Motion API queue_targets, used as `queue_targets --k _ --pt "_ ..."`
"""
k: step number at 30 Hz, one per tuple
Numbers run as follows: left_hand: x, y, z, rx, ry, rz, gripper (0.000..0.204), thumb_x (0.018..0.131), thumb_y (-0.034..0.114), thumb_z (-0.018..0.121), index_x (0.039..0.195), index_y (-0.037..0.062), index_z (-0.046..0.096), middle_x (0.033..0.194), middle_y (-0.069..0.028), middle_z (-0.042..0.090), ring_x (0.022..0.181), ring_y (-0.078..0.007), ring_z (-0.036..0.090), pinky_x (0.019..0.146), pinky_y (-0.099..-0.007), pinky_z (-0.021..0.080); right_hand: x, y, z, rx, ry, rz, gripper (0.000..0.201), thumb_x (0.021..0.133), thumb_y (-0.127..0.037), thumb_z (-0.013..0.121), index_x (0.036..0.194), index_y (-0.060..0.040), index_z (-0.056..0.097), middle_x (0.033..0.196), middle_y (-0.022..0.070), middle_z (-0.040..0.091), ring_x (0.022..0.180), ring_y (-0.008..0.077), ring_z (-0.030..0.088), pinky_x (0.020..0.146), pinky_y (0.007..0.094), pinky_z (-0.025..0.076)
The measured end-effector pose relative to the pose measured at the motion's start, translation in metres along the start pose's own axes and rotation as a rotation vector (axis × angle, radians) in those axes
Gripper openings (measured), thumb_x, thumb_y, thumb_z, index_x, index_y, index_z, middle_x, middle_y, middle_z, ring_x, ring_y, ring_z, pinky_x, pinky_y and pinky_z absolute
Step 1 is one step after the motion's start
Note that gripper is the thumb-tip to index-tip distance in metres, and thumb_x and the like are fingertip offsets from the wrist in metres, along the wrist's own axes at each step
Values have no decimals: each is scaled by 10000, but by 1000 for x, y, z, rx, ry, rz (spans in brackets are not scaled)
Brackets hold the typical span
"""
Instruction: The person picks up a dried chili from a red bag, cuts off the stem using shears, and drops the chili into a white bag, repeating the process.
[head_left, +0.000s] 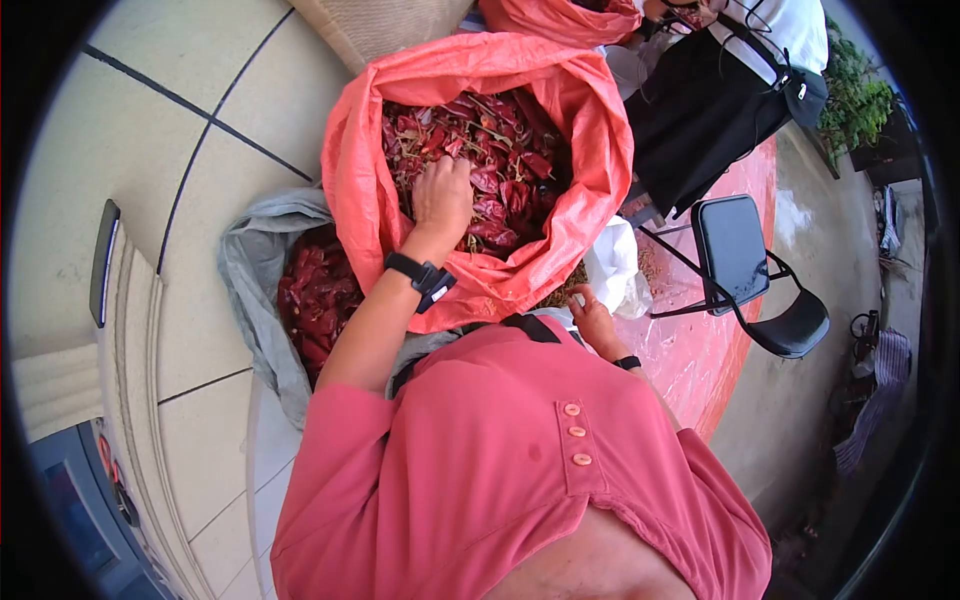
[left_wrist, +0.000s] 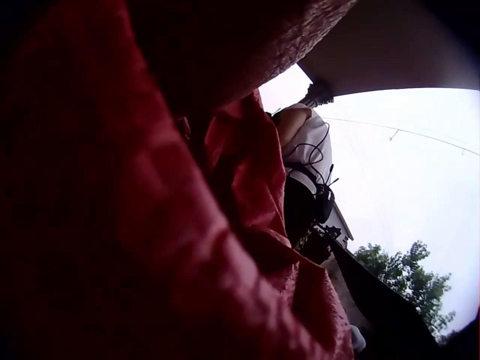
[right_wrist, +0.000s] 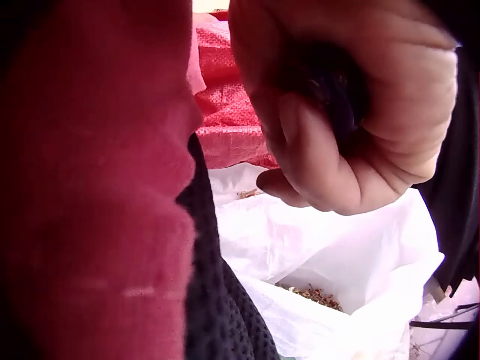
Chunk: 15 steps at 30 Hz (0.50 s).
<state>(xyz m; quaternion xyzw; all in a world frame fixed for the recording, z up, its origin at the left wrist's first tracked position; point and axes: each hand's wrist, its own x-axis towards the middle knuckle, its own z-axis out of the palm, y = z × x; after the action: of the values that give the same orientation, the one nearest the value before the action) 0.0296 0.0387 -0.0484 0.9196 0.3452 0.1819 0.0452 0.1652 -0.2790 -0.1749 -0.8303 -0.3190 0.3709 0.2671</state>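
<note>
A large red woven sack (head_left: pixel 350 150) stands in front of me, its rim rolled back around many dried red chillies (head_left: pixel 505 195). My left hand (head_left: pixel 443 200) reaches down into them, back of the hand up, fingertips hidden among the pods. In the left wrist view the red sack (left_wrist: pixel 247 180) fills much of the frame. Lower right, my right hand (head_left: pixel 597 322) stays near my body beside a white bag (head_left: pixel 612 255). Its fingers (right_wrist: pixel 322 165) curl round something dark and glossy in the right wrist view, and I cannot tell what it is. Below that hand, the white bag (right_wrist: pixel 330 337) contains small dry bits (right_wrist: pixel 315 297).
A grey sack (head_left: pixel 255 270) of red chillies is at my left. Ahead stand another red sack (head_left: pixel 545 20) and a person (head_left: pixel 690 110) in white and black. A folding chair (head_left: pixel 735 255) stands on the right, by a reddish floor sheet (head_left: pixel 690 360).
</note>
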Motion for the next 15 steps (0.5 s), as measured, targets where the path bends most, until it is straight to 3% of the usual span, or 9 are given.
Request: queue_targets --k 1,4,7,8,10,11,12,14,15 --pt "-1 2 -12 -129 58 -69 121 850 113 582 953 56 606 916 -124 614 857 -311 613 738 -426 498 0 2 0 -9 -26 -19 433 943 -318 561 1308 -119 442 895 285 660 868 449 645 757 499 500" --pt "-12 0 -36 -519 227 -202 99 842 83 611 931 44 590 911 -142 633 819 -326 622 728 -417 504 -2 5 0 -160 138 -245 401 954 -257 571 1307 -97 470 741 175 640 698 258 655 661 395 507" --pt "-24 -2 -57 -1128 32 -423 123 931 101 581 1032 34 564 996 -92 647 853 -169 641 717 -300 516 -8 -16 -13 -179 179 32 297 936 -233 610 1174 -60 577 742 97 629 690 173 607 643 328 486" --pt "-28 0 -69 -1337 -29 -476 140 956 112 565 1073 35 564 1045 -77 641 886 -121 641 722 -270 519 -12 -29 -20 -16 200 -19 260 924 -227 629 1115 -52 600 730 71 614 673 147 574 628 309 470" --pt "-33 6 -82 -1628 -39 -492 183 974 92 529 1148 35 538 1084 -69 642 902 -138 644 754 -268 521 -16 -60 -38 313 239 -115 203 901 -216 668 996 -38 647 705 18 583 640 95 507 597 270 437" --pt "-34 10 -86 -1738 -51 -483 187 974 90 528 1153 38 540 1089 -72 643 907 -142 645 764 -271 521 -10 -71 -40 605 244 -213 157 872 -196 703 859 -45 663 697 -36 551 624 42 431 561 218 367" --pt "-36 15 -89 -1849 -70 -470 191 974 89 527 1158 40 543 1093 -75 644 913 -147 646 773 -275 521 -14 -102 -56 600 196 -151 166 895 -192 672 942 -34 657 642 -48 493 538 26 388 492 207 308" --pt "-35 26 -90 -1967 -136 -457 202 971 96 542 1166 45 554 1093 -81 650 930 -163 649 805 -292 520 -30 -168 -89 866 -53 -6 240 922 -187 629 1099 -25 624 592 -64 410 451 22 324 428 205 243" --pt "-34 30 -88 -1998 -165 -455 202 970 98 546 1165 47 559 1093 -83 651 933 -165 650 810 -295 520 -30 -185 -92 957 -89 -79 288 930 -184 614 1169 -24 589 579 -67 381 425 27 297 409 212 226"
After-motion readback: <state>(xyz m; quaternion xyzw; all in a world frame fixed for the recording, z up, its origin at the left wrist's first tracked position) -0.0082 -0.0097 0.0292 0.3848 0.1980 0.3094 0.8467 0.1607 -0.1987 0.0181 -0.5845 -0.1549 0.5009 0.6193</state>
